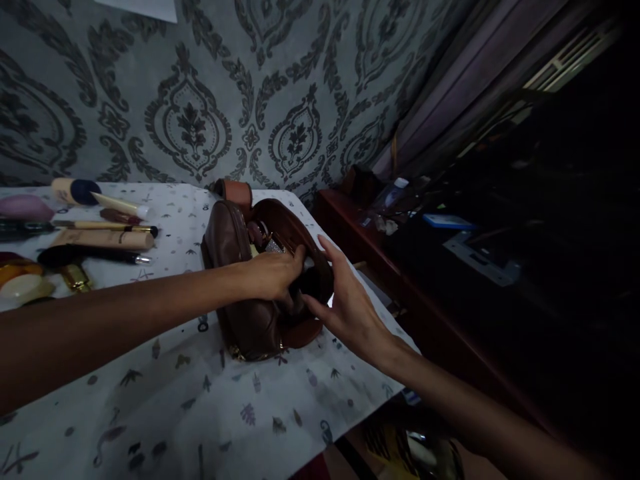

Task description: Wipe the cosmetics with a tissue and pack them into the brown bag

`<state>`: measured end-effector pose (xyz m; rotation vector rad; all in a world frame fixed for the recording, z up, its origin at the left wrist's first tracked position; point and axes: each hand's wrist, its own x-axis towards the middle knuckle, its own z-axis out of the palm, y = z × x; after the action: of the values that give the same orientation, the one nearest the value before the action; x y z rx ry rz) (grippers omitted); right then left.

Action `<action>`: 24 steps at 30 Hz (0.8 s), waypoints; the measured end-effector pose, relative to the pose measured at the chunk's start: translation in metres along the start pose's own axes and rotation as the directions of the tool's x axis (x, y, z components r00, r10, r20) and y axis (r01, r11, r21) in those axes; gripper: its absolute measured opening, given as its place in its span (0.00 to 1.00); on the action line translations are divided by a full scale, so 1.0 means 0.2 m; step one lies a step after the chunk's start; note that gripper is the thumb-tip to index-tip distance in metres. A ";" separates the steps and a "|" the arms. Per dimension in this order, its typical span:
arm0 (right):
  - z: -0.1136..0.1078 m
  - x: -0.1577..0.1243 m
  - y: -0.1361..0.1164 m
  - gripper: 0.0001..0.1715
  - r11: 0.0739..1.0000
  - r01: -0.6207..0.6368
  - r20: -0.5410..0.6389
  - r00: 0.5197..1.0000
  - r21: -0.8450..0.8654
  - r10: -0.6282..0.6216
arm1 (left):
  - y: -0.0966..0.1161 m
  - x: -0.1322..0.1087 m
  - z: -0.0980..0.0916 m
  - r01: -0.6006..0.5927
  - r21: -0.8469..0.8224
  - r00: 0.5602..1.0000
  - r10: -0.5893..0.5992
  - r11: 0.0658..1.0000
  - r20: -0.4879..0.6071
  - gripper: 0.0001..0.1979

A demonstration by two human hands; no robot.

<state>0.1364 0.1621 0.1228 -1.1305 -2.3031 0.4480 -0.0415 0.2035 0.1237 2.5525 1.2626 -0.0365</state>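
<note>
A brown leather-look makeup bag (247, 313) lies unzipped on the patterned cloth, its lid side leaning away to the right. Inside it I can see several small items, among them a glittery silver piece (274, 246); the rest is dark. My left hand (275, 272) reaches into the opening, and its fingertips are hidden down there, so whatever they touch does not show. At the bag's right edge my right hand (345, 303) grips the rim, thumb on the inner side and fingers along the outside.
Makeup lies on the left of the white cloth (170, 400): a pink sponge (25, 208), a foundation tube (103, 239), brushes and bottles. Behind rises a patterned wall (190, 127). Right of the table, a dark red wooden edge (360, 233) borders a dark surface with a blue-white object (449, 221).
</note>
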 end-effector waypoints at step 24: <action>0.00 -0.02 0.02 0.51 0.956 -0.287 0.109 0.950 -0.063 0.292 | 0.03 -0.11 -0.20 -0.142 -0.011 0.988 0.142 0.990 0.056 0.13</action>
<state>0.1408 0.1604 0.1196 -1.5127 -2.2623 0.5862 -0.0543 0.1928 0.1666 2.6086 1.0561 -0.0736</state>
